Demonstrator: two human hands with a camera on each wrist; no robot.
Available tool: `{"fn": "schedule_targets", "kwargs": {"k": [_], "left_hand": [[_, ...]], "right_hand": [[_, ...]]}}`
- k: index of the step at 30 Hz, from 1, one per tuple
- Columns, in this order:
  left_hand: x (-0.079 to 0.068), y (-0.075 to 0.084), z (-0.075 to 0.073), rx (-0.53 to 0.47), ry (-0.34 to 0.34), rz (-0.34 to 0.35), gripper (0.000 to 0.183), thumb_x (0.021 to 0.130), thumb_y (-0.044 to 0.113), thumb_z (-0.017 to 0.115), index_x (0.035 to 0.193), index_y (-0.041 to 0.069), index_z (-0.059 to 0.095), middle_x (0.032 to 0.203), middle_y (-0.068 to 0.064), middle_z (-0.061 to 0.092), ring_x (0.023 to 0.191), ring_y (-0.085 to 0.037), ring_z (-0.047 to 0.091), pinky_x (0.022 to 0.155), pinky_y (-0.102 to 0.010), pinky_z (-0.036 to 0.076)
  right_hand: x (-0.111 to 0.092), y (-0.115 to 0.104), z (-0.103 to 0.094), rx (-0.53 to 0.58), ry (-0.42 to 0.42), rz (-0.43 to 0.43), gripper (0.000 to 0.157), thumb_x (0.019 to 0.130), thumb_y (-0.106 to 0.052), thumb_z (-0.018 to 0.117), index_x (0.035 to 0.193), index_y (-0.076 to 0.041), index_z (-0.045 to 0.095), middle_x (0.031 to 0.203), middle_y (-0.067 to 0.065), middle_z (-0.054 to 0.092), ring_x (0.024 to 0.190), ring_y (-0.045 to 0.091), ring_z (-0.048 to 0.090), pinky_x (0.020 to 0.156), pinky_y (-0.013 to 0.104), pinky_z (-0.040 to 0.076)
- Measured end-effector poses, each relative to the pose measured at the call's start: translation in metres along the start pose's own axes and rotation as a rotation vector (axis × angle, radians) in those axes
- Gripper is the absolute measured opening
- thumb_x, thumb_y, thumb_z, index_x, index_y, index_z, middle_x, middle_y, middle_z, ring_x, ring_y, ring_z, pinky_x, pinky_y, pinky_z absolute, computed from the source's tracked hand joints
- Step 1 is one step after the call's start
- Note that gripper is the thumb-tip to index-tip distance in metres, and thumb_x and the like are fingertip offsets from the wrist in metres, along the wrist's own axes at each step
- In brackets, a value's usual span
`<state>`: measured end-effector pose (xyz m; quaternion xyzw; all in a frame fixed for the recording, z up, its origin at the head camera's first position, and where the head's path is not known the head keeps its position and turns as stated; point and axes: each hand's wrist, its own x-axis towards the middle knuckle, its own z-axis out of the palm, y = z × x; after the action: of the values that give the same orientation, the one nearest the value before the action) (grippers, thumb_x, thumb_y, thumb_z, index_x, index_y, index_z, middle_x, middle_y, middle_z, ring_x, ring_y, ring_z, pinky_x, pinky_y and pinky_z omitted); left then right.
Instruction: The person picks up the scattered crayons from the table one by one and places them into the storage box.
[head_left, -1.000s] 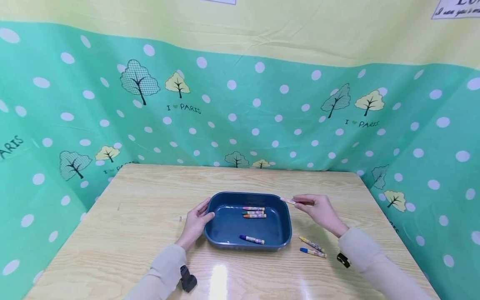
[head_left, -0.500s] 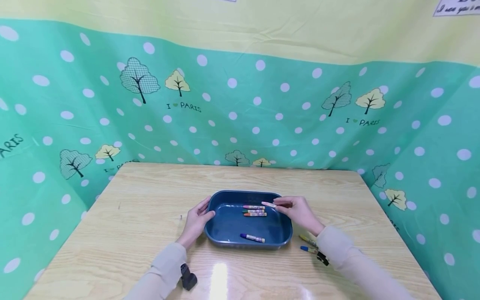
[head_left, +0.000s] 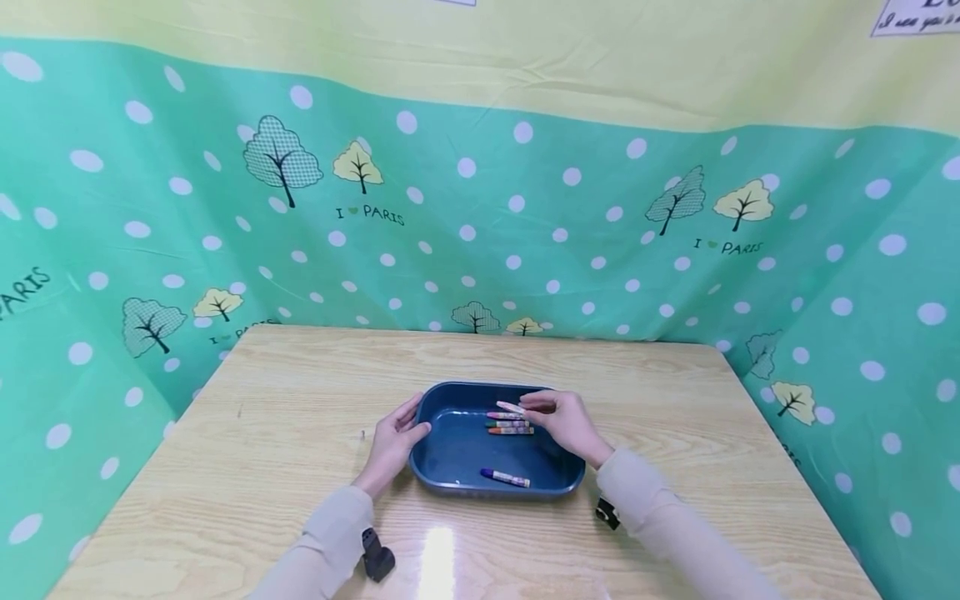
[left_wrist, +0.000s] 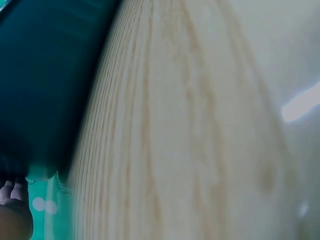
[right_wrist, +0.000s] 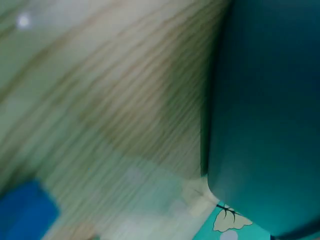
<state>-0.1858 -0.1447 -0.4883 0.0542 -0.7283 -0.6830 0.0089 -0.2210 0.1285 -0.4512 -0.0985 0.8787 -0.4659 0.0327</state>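
Observation:
My left hand (head_left: 392,442) holds the left rim of a dark blue plastic basin (head_left: 450,458), thumb over the rim and fingers outside. Over the basin's right half, my right hand (head_left: 566,423) pinches a pale crayon (head_left: 510,407) by its right end. Just below it lie a pink crayon (head_left: 497,415), a green crayon (head_left: 507,424) and an orange crayon (head_left: 510,431) side by side. A purple crayon (head_left: 506,477) lies apart near the front wall. In the left wrist view, part of my left hand (left_wrist: 14,210) shows under the basin wall (left_wrist: 45,90).
The basin stands on a wooden table (head_left: 315,392). A blurred blue crayon end (right_wrist: 27,212) shows on the table in the right wrist view; my right arm hides that spot from the head view. A tiny scrap (head_left: 363,434) lies left of the basin. A green polka-dot curtain (head_left: 420,275) hangs behind.
My right hand has moved left with the pale crayon, from the basin's right rim to above the row of crayons. Its arm now covers the yellow and blue crayons. The left hand stays put.

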Motion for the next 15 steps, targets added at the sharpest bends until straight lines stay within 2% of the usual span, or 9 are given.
{"fn": "schedule_targets", "kwargs": {"k": [7,15], "left_hand": [[-0.001,-0.002,-0.001,-0.021,0.003,0.019,0.053,0.083,-0.002,0.058,0.134,0.003,0.043,0.138,-0.018,0.042,0.127,-0.029,0.041,0.102,-0.029,0.039],[0.001,-0.003,0.001,-0.006,-0.003,0.035,0.052,0.083,-0.001,0.058,0.133,0.004,0.044,0.137,-0.017,0.043,0.127,-0.028,0.041,0.102,-0.029,0.039]], "right_hand": [[0.003,-0.002,0.011,0.018,-0.031,0.036,0.021,0.078,-0.007,0.068,0.099,-0.009,0.070,0.093,0.002,0.071,0.083,0.012,0.065,0.070,0.026,0.058],[0.005,0.000,0.016,-0.021,-0.071,0.020,0.021,0.076,-0.002,0.069,0.096,-0.008,0.070,0.085,0.003,0.071,0.077,0.010,0.065,0.065,0.023,0.057]]}}
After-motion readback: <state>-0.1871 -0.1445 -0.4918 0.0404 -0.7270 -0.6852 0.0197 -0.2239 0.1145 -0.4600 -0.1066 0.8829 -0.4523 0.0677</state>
